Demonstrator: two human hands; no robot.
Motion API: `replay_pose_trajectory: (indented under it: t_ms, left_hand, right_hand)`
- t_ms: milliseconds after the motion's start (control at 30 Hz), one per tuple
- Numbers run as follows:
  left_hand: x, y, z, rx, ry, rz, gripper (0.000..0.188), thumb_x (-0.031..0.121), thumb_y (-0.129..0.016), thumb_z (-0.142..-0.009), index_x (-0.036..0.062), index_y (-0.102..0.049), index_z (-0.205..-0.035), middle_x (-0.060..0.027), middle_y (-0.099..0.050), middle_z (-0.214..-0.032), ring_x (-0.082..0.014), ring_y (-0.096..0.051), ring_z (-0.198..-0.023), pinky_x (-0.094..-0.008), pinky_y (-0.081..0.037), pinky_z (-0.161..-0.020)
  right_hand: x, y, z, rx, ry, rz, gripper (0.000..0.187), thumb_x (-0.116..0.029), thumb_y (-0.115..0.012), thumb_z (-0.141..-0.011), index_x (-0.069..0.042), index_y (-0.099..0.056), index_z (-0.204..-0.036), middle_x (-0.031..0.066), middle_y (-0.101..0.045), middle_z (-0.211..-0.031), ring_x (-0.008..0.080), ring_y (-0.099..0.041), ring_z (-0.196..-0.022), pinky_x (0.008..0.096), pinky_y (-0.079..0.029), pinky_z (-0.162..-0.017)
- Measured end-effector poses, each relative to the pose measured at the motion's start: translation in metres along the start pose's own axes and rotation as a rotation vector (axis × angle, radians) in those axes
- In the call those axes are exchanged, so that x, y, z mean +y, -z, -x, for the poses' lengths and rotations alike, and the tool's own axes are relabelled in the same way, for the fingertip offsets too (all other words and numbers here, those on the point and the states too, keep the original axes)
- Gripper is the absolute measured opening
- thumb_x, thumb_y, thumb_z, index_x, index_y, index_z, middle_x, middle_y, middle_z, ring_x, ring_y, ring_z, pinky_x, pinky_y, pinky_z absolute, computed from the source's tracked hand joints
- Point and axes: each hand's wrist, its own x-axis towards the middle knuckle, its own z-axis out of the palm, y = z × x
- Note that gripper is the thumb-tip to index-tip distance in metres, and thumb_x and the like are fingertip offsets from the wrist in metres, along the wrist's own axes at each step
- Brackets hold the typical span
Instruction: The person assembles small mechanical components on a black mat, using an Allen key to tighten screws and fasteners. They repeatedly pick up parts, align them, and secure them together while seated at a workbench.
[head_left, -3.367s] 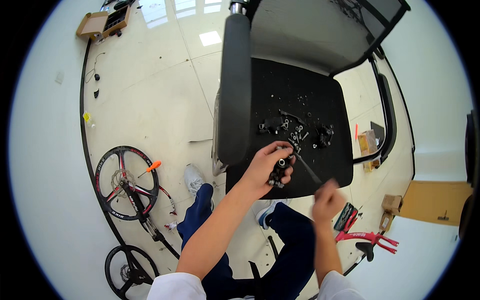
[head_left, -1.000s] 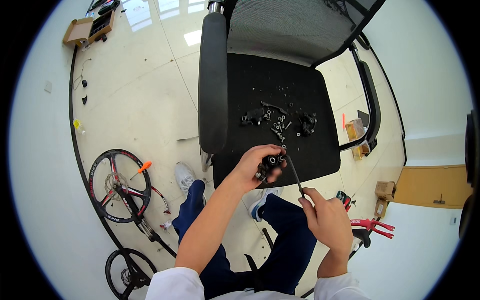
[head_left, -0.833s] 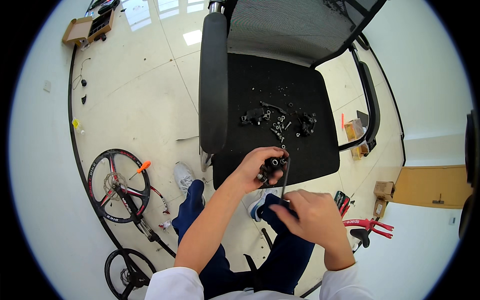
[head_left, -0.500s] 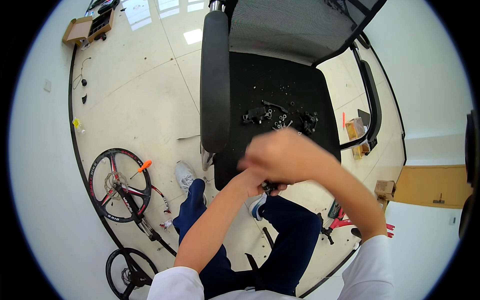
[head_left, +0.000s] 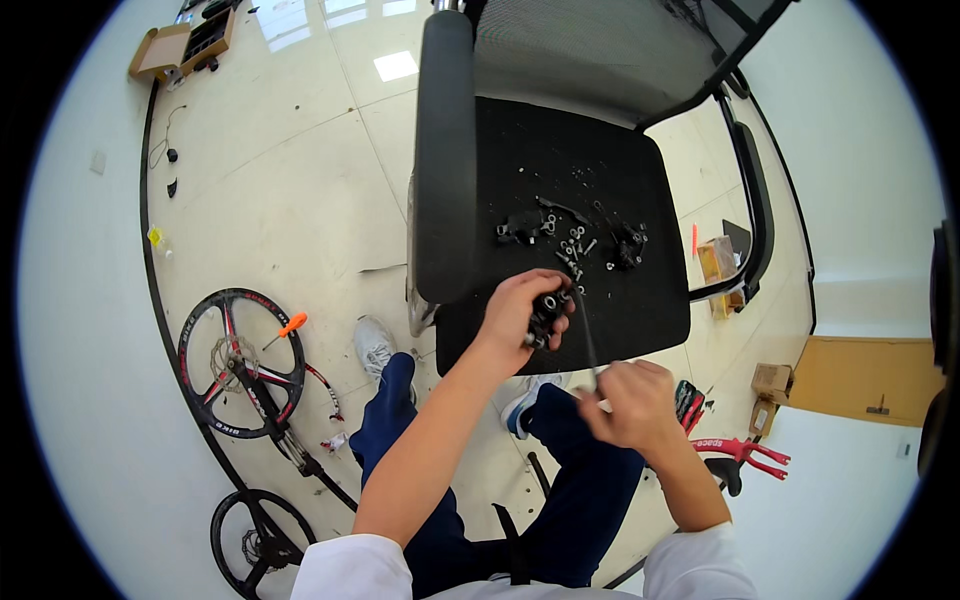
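Observation:
Above the front of a black chair seat (head_left: 480,335), my left hand (head_left: 506,316) is closed around a small black mechanical part (head_left: 544,318) with round silvery fittings. My right hand (head_left: 636,402), lower and to the right, grips one end of a long thin dark rod-like tool (head_left: 587,335). The tool's far end reaches the left fingertips beside the part; whether it sits in the part cannot be made out. On the seat behind lie another black mechanical part (head_left: 522,230), several small bolts and rings (head_left: 575,243), and a dark cluster of parts (head_left: 628,246).
A black armrest (head_left: 446,160) rises at the seat's left. On the floor to the left lie a spoked wheel (head_left: 192,385) with an orange-handled screwdriver (head_left: 292,325) over it, and a second black wheel (head_left: 225,550). A red fork-shaped frame part (head_left: 740,450) and cardboard boxes (head_left: 770,382) stand right.
My right hand, earlier blurred over the left, has swung down and right and now shows the rod. My left hand has moved up slightly, bringing the black part into fuller view.

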Motion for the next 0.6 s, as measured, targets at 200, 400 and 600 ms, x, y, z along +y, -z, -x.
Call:
replay_pose_trajectory:
  t_ms: [200, 400, 600]
  left_hand:
    - [-0.041, 0.005, 0.011, -0.337, 0.005, -0.666, 0.027, 0.015, -0.056, -0.092, -0.0008, -0.058, -0.113, -0.0125, -0.064, -0.085, -0.0166, -0.064, -0.072, -0.0296, -0.053, -0.060]
    - [0.005, -0.020, 0.020, -0.216, 0.092, -0.070, 0.020, 0.018, -0.055, -0.095, 0.0002, -0.059, -0.103, -0.0128, -0.061, -0.079, -0.0148, -0.057, -0.052, -0.0268, -0.043, -0.036]
    - [-0.022, -0.022, 0.004, 0.110, -0.091, -0.193, 0.020, 0.020, -0.054, -0.096, 0.0021, -0.060, -0.103, -0.0091, -0.061, -0.075, -0.0138, -0.060, -0.057, -0.0299, -0.046, -0.041]
  right_hand:
    - [0.019, 0.004, -0.108, -0.055, 0.180, -0.027, 0.028, -0.023, -0.068, -0.082, -0.005, -0.054, -0.065, 0.0078, -0.050, -0.058, 0.0278, -0.051, -0.050, 0.0377, -0.039, -0.049]
    - [0.083, 0.020, -0.066, -0.045, -0.600, -0.289, 0.030, -0.021, -0.053, -0.094, 0.002, -0.058, -0.076, 0.0201, -0.054, -0.061, 0.0359, -0.057, -0.059, 0.0429, -0.043, -0.057]
    - [-0.013, -0.020, 0.013, 0.032, -0.219, 0.043, 0.033, -0.026, -0.069, -0.079, -0.008, -0.048, -0.060, 0.0073, -0.042, -0.053, 0.0259, -0.046, -0.048, 0.0386, -0.038, -0.049]
